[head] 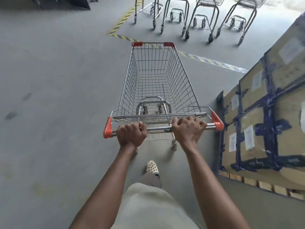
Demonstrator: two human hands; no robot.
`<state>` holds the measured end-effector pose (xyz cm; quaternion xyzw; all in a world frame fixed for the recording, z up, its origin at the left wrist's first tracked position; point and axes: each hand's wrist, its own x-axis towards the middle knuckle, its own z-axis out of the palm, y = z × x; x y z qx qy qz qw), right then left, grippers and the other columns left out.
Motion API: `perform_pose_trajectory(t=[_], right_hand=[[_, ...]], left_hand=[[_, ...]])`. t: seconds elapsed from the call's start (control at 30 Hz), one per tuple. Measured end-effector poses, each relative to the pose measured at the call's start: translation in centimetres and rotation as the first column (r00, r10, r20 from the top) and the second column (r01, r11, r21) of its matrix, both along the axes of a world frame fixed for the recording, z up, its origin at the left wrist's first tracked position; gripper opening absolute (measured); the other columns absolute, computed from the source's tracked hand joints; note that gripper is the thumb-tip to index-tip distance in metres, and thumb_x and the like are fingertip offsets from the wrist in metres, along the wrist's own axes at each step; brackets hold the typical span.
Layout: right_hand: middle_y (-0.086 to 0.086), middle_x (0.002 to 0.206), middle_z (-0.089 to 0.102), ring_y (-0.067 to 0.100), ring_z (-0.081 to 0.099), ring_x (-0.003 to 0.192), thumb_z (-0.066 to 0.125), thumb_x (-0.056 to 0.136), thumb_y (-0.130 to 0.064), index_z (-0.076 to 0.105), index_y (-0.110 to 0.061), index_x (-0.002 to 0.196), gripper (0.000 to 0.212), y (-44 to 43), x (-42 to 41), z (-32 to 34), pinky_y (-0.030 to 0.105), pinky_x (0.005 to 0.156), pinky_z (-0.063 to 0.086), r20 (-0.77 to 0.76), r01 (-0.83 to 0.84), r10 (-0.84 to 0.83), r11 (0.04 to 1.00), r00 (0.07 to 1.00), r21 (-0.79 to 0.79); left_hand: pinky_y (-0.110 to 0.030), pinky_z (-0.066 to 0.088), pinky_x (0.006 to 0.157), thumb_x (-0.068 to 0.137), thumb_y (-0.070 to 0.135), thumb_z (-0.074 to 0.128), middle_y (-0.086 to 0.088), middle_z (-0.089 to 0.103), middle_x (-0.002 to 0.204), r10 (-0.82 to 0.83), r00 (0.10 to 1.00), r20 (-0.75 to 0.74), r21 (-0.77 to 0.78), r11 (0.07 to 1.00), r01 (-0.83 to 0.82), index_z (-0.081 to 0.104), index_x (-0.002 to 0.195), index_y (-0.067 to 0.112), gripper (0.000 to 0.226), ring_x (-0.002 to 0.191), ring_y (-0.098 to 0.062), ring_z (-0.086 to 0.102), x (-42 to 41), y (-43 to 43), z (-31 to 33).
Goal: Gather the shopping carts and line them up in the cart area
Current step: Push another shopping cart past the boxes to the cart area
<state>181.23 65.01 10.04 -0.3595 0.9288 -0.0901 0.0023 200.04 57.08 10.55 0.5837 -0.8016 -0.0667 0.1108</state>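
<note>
An empty wire shopping cart point(158, 80) with red corner caps stands straight in front of me on the grey floor. My left hand point(132, 133) grips the left part of its metal handle bar point(159, 128). My right hand point(188, 128) wraps the bar further right, fingers curled over it. The cart's front end sits over a yellow-black striped floor line point(206, 61). Beyond that line several parked carts point(203, 22) stand side by side, only their legs, wheels and lower racks showing.
A pallet of strapped cardboard boxes point(267, 116) stands close on the right, nearly touching the cart's right handle cap. A dark object point(66, 2) lies at the top left. Open grey floor spreads to the left. My foot in a pale shoe point(152, 166) is behind the cart.
</note>
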Motion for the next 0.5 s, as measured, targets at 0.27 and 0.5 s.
perform_pose_trajectory(t=[0.27,0.5], right_hand=[[-0.005,0.085,0.067,0.022,0.058,0.092,0.037,0.099,-0.059,0.075,-0.025,0.080,0.054,-13.7,-6.0,0.1,0.043,0.089,0.029,-0.041,-0.151,0.151,0.988,0.988,-0.015],[0.001,0.086,0.068,0.025,0.056,0.088,0.034,0.098,-0.052,0.079,-0.022,0.084,0.057,-26.1,-9.1,0.7,0.043,0.087,0.027,-0.038,-0.158,0.160,0.986,0.986,0.050]], left_hand=[[-0.034,0.042,0.067,0.089,0.039,0.033,-0.017,0.069,0.064,0.018,0.998,0.068,0.078,0.997,-0.023,0.075,0.070,0.003,0.059,0.060,-0.035,0.066,-5.1,-14.0,1.7],[-0.036,0.035,0.068,0.085,0.043,0.024,-0.021,0.073,0.083,0.018,0.993,0.112,0.061,0.998,-0.025,0.076,0.082,0.002,0.065,0.079,-0.038,0.068,-8.7,-26.4,1.5]])
